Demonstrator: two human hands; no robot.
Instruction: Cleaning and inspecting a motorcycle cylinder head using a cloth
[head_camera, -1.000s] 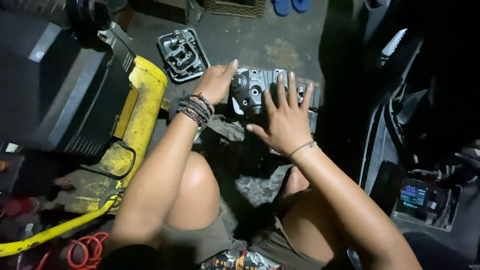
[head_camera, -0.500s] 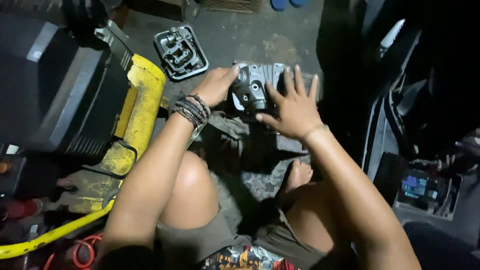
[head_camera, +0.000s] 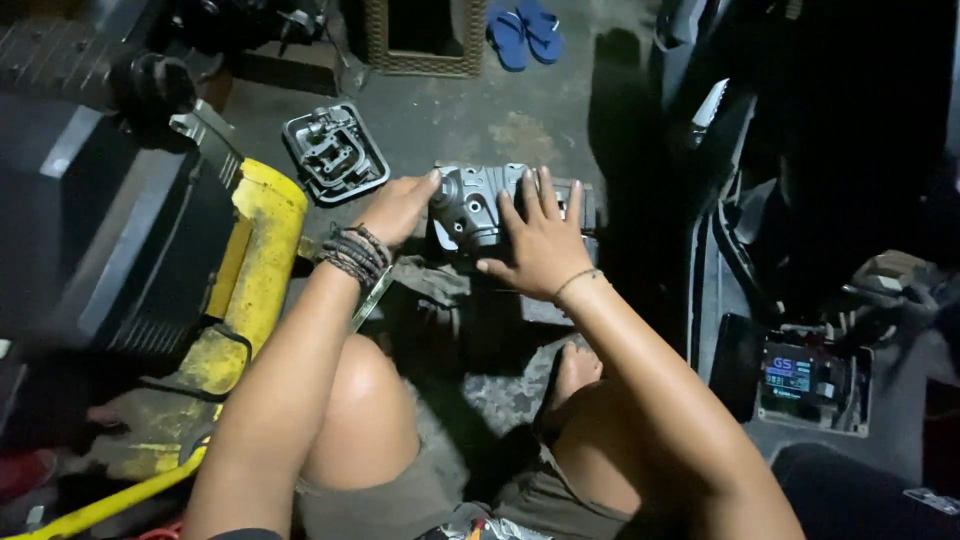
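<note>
A grey cast-metal engine part (head_camera: 472, 205) sits on a block on the concrete floor in front of my knees. My left hand (head_camera: 398, 208), with dark bead bracelets at the wrist, grips its left side. My right hand (head_camera: 540, 240) lies flat over its top and right side, fingers spread. A second grey metal cover (head_camera: 335, 153) with ribs inside lies on the floor to the upper left, apart from both hands. A dirty rag (head_camera: 425, 285) lies under the part.
A yellow and black machine (head_camera: 225, 290) stands close on the left. Dark motorcycle body panels (head_camera: 720, 260) and a small lit display (head_camera: 790, 378) are on the right. Blue sandals (head_camera: 525, 30) and a woven frame (head_camera: 420, 45) lie at the far edge.
The view has tilted, so everything sits a little lower in frame. Both hands stay on the engine part, and my right hand has shifted slightly left over it.
</note>
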